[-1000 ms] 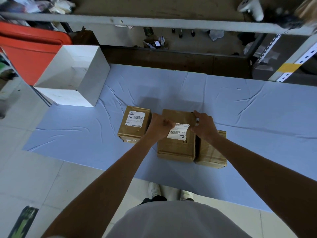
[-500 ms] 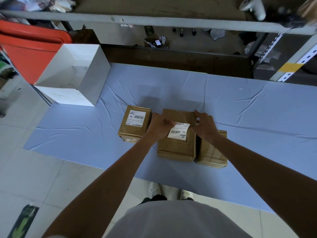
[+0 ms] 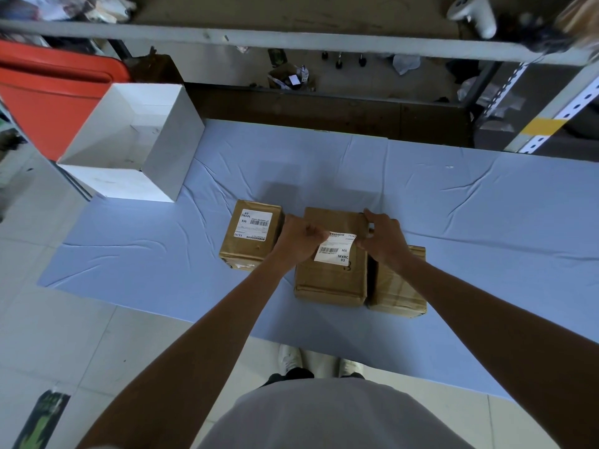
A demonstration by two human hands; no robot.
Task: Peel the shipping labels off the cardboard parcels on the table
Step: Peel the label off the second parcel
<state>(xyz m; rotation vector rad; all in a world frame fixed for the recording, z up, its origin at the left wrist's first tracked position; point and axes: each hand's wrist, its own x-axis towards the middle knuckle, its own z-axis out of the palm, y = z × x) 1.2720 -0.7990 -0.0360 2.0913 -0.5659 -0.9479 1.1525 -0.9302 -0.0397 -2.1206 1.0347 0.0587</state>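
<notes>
Three brown cardboard parcels lie near the table's front edge. On the middle parcel (image 3: pixel 330 280) a white shipping label (image 3: pixel 335 251) is lifted along its far edge. My left hand (image 3: pixel 299 239) pinches the label's far left corner. My right hand (image 3: pixel 382 238) pinches its far right corner, its fingers over the parcel's far right edge. The left parcel (image 3: pixel 251 251) carries a flat white label (image 3: pixel 254 225). The right parcel (image 3: pixel 400 286) sits partly under my right wrist, and no label shows on it.
A blue cloth (image 3: pixel 486 222) covers the table. An open white box (image 3: pixel 129 147) stands at the table's back left corner, with a red bin (image 3: pixel 48 92) behind it. A metal shelf rail (image 3: pixel 291 37) runs across the back.
The label's far edge has come further off the middle parcel toward me. Both hands stay at its corners, shifted only slightly.
</notes>
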